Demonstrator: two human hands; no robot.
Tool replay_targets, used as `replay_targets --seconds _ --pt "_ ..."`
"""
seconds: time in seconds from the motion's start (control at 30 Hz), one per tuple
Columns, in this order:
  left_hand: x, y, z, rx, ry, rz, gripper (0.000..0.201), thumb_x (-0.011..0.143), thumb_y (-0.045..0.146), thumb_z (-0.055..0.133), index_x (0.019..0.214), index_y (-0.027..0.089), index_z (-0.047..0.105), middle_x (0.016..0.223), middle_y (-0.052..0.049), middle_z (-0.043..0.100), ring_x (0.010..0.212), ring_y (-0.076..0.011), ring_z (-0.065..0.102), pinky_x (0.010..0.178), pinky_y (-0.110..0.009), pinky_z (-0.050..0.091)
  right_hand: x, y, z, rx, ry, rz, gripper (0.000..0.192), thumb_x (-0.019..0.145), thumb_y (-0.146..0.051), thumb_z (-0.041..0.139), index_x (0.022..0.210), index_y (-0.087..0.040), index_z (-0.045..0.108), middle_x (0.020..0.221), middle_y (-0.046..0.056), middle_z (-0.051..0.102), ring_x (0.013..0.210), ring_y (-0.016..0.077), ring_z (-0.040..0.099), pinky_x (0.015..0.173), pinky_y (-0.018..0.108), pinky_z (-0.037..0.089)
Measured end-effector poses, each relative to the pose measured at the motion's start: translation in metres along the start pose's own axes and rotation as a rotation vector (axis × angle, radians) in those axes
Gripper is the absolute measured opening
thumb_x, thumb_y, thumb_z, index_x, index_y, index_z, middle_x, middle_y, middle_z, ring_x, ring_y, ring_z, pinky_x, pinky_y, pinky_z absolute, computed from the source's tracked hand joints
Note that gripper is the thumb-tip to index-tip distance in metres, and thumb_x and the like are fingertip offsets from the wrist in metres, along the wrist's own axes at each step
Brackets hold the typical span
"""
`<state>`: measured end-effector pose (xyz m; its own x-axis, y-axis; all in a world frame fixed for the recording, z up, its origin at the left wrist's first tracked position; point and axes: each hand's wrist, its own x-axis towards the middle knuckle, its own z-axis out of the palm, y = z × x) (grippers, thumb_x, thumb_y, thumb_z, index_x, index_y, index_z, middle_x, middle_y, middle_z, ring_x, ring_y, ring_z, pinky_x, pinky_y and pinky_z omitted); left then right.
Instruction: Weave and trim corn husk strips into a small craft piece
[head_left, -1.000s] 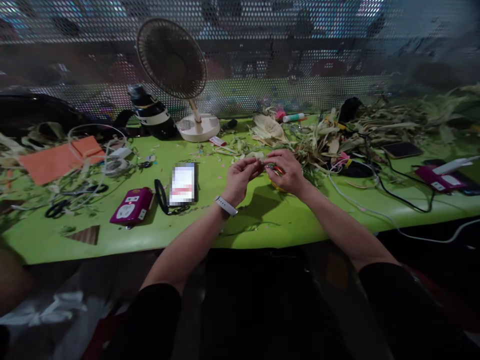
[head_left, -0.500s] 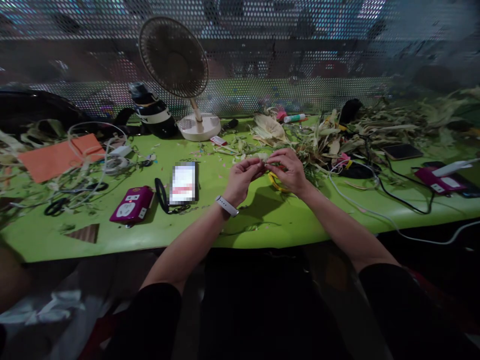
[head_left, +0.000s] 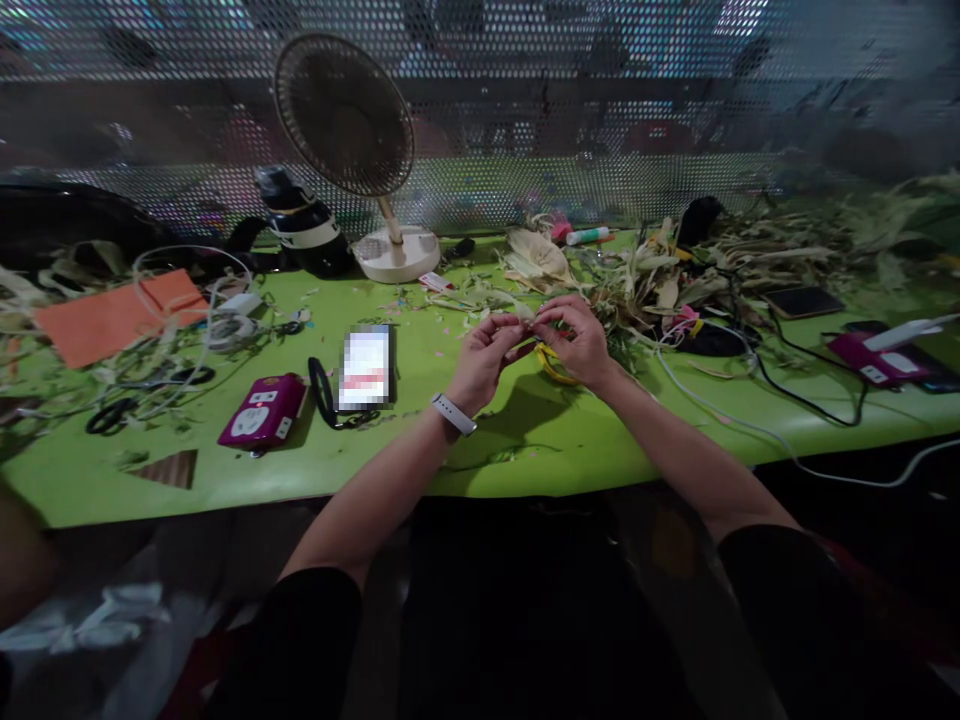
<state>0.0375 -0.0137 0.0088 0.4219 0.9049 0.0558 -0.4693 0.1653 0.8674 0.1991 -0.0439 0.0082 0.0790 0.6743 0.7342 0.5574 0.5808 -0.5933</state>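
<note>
Worktop (head_left: 525, 440), bright green and long, fills the middle of the view, backed by a perforated metal screen (head_left: 600, 120). Dried husks (head_left: 675, 270) lie heaped across its far right part, with cables winding through them. A desk fan (head_left: 345, 120) stands at the back left on a pale round base, a dark bottle just beside it. An orange sheet (head_left: 112, 320) lies far left near scissors (head_left: 112, 415) and looped white cord. A phone (head_left: 366, 368) rests left of centre, with a magenta power strip (head_left: 262, 412) near it.

Both forearms reach out over the near edge. The left hand (head_left: 484, 360), a white watch band at its wrist, and the right hand (head_left: 577, 340) meet above the worktop, fingers nearly closed, pinching between them a small pale husk piece (head_left: 525, 313). A yellow ring (head_left: 553, 365) lies on the worktop just below the right hand.
</note>
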Motion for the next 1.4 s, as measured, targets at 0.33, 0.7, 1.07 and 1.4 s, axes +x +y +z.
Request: replay_targets --seconds 0.33,0.7,1.07,1.4 --pt "-0.004 -0.001 0.004 0.032 0.006 0.05 0.03 0.062 0.033 0.085 0.082 0.018 0.07 0.088 -0.003 0.075 0.087 -0.0169 0.072 0.088 -0.037 0.06 -0.006 -0.004 0.007 0.065 0.043 0.111 0.025 0.086 -0.048 0.064 0.084 -0.023 0.061 0.09 0.004 0.062 0.089 0.0184 0.06 0.084 0.036 0.05" --pt "-0.001 -0.004 0.003 0.079 -0.008 0.114 0.04 0.056 0.042 0.089 0.082 0.018 0.071 0.084 -0.003 0.076 0.079 -0.0156 0.073 0.08 -0.034 0.061 -0.004 -0.004 0.012 0.403 0.037 0.348 0.042 0.071 -0.056 0.076 0.087 -0.024 0.053 0.082 -0.002 0.06 0.076 0.0132 0.06 0.076 0.031 0.053" --pt "0.0 -0.004 -0.002 0.135 -0.051 0.125 0.04 0.059 0.035 0.089 0.091 0.017 0.073 0.091 -0.006 0.076 0.084 -0.0183 0.073 0.083 -0.035 0.06 -0.004 -0.007 0.014 0.397 0.097 0.309 0.037 0.071 -0.049 0.078 0.09 -0.026 0.055 0.086 -0.001 0.06 0.083 0.0139 0.061 0.083 0.031 0.053" --pt "-0.001 -0.001 0.002 0.119 -0.007 0.094 0.038 0.058 0.039 0.089 0.083 0.016 0.072 0.086 -0.006 0.077 0.083 -0.0196 0.074 0.081 -0.035 0.061 -0.003 0.0 0.015 0.425 0.111 0.358 0.037 0.074 -0.053 0.074 0.093 -0.026 0.059 0.086 -0.001 0.061 0.082 0.0142 0.061 0.079 0.031 0.054"
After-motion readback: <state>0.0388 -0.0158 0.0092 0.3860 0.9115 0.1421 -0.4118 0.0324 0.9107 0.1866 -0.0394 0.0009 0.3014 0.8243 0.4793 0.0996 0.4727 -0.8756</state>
